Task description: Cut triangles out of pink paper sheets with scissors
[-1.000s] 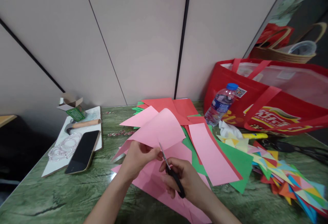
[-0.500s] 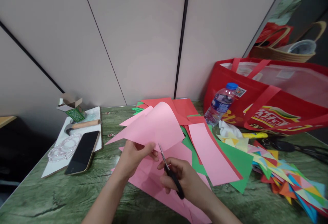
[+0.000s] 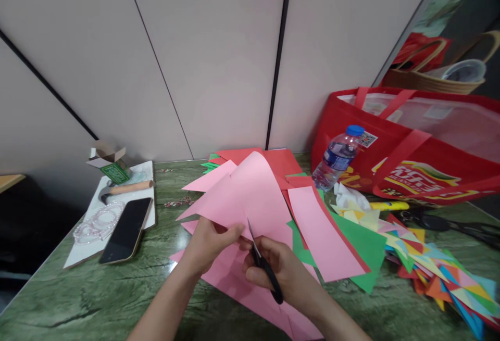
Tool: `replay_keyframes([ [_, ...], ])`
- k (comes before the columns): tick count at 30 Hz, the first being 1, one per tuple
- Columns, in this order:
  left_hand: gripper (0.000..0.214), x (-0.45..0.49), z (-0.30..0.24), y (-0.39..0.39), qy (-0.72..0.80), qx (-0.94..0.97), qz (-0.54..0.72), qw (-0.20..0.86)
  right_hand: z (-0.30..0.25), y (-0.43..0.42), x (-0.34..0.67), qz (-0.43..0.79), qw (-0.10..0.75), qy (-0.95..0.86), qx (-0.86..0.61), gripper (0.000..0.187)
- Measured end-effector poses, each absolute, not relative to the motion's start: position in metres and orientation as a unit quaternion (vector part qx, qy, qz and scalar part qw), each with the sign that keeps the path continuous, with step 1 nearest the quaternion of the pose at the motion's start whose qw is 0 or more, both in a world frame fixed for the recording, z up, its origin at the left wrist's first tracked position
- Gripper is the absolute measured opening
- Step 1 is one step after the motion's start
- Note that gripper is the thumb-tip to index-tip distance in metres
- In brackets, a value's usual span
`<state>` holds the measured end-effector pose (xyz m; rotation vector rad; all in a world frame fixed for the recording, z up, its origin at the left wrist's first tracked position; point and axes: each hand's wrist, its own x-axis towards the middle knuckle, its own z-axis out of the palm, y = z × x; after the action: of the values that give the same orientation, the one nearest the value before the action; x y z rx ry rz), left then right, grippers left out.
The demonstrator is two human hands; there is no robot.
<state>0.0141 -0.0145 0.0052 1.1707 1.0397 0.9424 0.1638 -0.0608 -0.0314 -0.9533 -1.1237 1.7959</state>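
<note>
A curved sheet of pink paper [image 3: 246,190] is raised above the table, its near edge pinched by my left hand [image 3: 213,242], thumb on top and fingers partly hidden underneath. My right hand [image 3: 275,268] grips black-handled scissors [image 3: 266,270]. Their blades point up and to the left, at the paper's near edge beside my left thumb. Under both hands lie more pink sheets [image 3: 242,289]. Just right of them a pink strip [image 3: 326,234] rests on red and green paper [image 3: 361,247].
Red sheets [image 3: 283,163] lie against the partition. At right stand a water bottle [image 3: 338,159] and a red bag [image 3: 394,159], with colourful folded paper [image 3: 433,263] in front. A phone [image 3: 127,230], a hammer-like wooden-handled tool [image 3: 130,187] and a small box [image 3: 110,166] are at left.
The raised pink sheet and my left hand have shifted slightly right. My right hand, with the scissors, has moved a little the same way, the blades still at the paper's edge.
</note>
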Motion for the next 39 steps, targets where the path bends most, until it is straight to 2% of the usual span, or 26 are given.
replay_keyframes([
  [7, 0.006, 0.013, 0.001, -0.014, 0.430, 0.516, 0.402, 0.622, -0.032, -0.062, 0.164, 0.697, 0.395, -0.465, -0.376, 0.034],
  [14, 0.004, 0.013, 0.001, -0.015, 0.420, 0.520, 0.402, 0.626, -0.037, -0.062, 0.163, 0.677, 0.392, -0.476, -0.401, 0.032],
  [39, 0.010, 0.011, -0.001, -0.015, 0.430, 0.505, 0.412, 0.625, -0.043, -0.062, 0.162, 0.688, 0.404, -0.455, -0.396, 0.028],
])
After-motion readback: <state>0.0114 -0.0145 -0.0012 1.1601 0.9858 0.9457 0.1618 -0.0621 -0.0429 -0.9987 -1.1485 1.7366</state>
